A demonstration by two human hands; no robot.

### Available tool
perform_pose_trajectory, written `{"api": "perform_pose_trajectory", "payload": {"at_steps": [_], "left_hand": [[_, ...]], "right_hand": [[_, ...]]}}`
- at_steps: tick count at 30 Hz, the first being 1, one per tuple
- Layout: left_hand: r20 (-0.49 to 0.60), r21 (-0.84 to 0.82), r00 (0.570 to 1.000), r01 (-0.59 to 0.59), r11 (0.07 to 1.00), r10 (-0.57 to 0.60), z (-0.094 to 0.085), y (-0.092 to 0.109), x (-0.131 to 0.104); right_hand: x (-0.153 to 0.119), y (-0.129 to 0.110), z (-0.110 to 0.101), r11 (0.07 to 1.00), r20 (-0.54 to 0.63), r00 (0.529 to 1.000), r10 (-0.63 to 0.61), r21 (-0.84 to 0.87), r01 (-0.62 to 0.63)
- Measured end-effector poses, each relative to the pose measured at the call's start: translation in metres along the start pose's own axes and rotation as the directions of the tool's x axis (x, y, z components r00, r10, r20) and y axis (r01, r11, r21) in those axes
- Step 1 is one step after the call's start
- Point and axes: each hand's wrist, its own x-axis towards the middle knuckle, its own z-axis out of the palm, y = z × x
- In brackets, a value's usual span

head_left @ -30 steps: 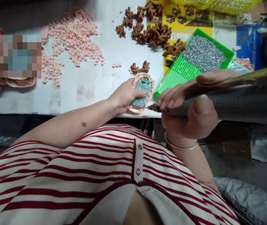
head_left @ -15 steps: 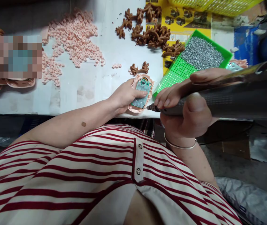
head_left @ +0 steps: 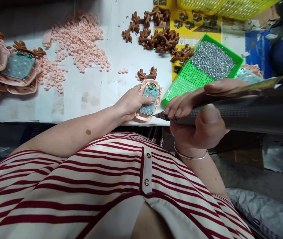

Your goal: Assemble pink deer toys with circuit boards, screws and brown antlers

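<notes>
My left hand is closed round the left side of a pink plastic casing, its thumb lying across the circuit board inside. A brown antler-shaped piece sits at the casing's far end. In my right hand is a dark electric screwdriver, held nearly level with fingers wrapped round its body. Its bit points left and meets the casing's near right corner, by the board's edge. Whether a screw is under the tip is too small to tell.
A green basket of small metal screws stands beyond my right hand. Brown antler pieces lie at the back. Small pink parts are heaped back left, beside stacked casings with boards. A yellow basket is far right.
The screwdriver and my right hand sit very slightly lower in view. Both hands keep their holds, and the bit stays at the same corner of the casing.
</notes>
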Motion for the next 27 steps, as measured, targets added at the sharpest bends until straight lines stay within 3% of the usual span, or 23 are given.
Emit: {"api": "perform_pose_trajectory", "payload": {"at_steps": [7,13,20,27], "left_hand": [[-0.013,0.026,1.0,0.003,1.0,-0.002,0.0006,0.0002,0.001],[0.003,0.001,1.0,-0.007,1.0,0.007,0.0002,0.0,-0.0002],[0.0,-0.041,1.0,-0.016,0.999,0.016,-0.0018,-0.0021,0.0019],[0.004,-0.042,1.0,-0.02,0.999,0.02,-0.002,-0.0023,0.0025]], "right_hand": [[-0.0042,-0.0023,0.0037,0.987,-0.057,0.995,0.085,-0.129,-0.092],[-0.0031,0.0003,0.0029,0.999,-0.042,0.999,0.027,-0.037,-0.029],[-0.0008,-0.0075,0.0064,1.0,-0.177,0.984,0.027,0.001,-0.027],[-0.0017,-0.0014,0.0009,1.0,-0.104,0.994,-0.029,0.005,0.03]]}}
